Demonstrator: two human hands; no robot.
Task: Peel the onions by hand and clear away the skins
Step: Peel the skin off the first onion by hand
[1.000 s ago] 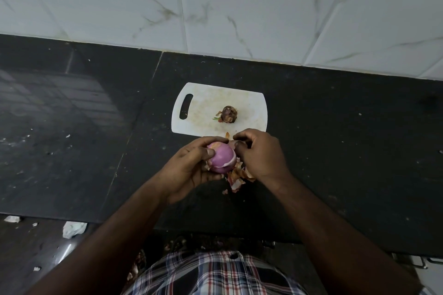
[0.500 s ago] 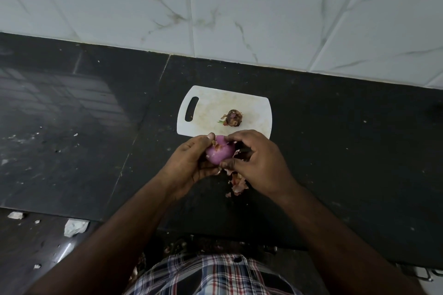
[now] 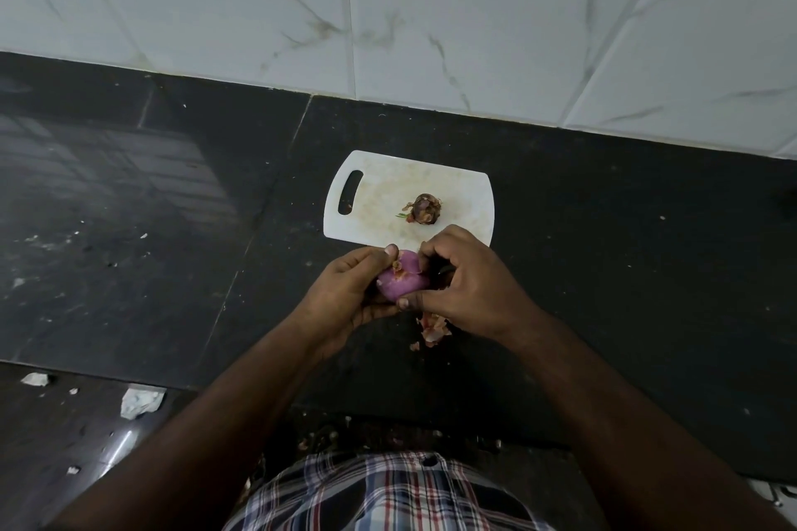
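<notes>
Purple onion [image 3: 403, 282], largely bare of skin, is held just over the black table [image 3: 604, 250], which is backed by a white marble-veined tile wall [image 3: 431, 13]. A checked shirt [image 3: 388, 496] is seen at the bottom edge. A white cutting board [image 3: 379, 185] with a handle slot at its left end is laid flat near the middle of the table, just beyond the hands. The purple onion is gripped from both sides. It is cupped by the left hand [image 3: 345, 302], thumb laid on top, and the fingers of the right hand [image 3: 470, 293] are curled over its far side, with the thumb pressed against its near side. A second onion [image 3: 425, 209], brown and unpeeled, is left on the board, apart from the hands. A small heap of skins [image 3: 433, 325] is scattered on the table under the right hand. A shred of skin [image 3: 394, 267] is seen clinging to the purple onion beside the left thumb.
</notes>
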